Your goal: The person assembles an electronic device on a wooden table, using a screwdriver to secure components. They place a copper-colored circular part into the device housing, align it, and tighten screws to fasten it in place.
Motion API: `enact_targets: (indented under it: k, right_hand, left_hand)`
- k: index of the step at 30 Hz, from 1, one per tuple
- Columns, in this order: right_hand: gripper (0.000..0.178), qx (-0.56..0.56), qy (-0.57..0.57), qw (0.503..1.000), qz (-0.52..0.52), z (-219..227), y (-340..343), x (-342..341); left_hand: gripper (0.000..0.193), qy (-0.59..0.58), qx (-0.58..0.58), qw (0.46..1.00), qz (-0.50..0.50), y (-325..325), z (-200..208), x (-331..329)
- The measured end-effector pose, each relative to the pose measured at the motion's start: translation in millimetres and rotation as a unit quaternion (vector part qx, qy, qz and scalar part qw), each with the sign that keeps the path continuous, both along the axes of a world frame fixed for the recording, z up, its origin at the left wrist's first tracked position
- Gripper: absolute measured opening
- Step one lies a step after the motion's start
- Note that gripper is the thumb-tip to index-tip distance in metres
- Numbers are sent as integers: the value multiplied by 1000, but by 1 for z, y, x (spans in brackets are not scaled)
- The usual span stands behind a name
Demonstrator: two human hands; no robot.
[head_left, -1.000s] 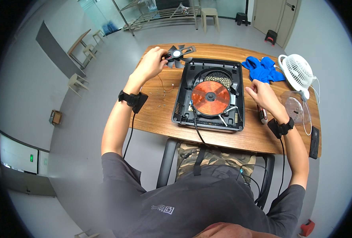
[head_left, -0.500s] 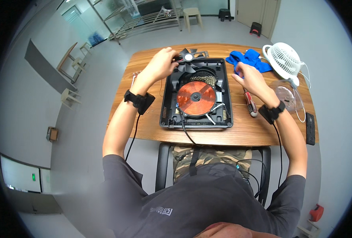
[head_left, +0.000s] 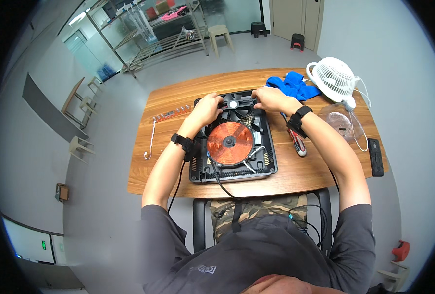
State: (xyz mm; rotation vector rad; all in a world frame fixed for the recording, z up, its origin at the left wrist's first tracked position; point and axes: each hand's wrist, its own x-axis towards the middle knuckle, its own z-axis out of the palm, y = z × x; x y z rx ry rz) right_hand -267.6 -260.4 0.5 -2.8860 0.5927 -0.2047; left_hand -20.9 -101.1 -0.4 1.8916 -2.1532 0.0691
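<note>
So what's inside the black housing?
A coppery coil and white wires. The black fan, between left hand and right hand, partly covers a grille in the housing; anything beneath the coil is hidden.

— Work table, far right corner?
— One white fan, caged; crumpled blue cloth beside it.
— Area beyond?
— Metal rack bearing assorted items. To its right: cream stool, black stool, then a black-and-red stool before a beige door.
— Left side?
— Brown box near the wall; farther off, a wooden side table with pale stools nearby.
</note>
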Motion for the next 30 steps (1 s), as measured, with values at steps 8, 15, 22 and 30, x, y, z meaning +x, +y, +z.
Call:
enact_targets:
  k: [8,15,22,30]
  right_hand:
    - [37,23,-12,999,-35,-5,8,13]
    - [34,2,-21,1000,-9,-18,14,16]
    - [31,12,7,1000,-12,-17,24,17]
    - [26,39,-5,999,-13,-25,19,11]
  left_hand:
    - [35,21,-7,1000,13,7,-9,0]
    - [35,39,-9,999,-19,6,-22,3]
    - [31,50,28,997,-46,13,-20,7]
    - [35,34,49,996,-66,6,-19,10]
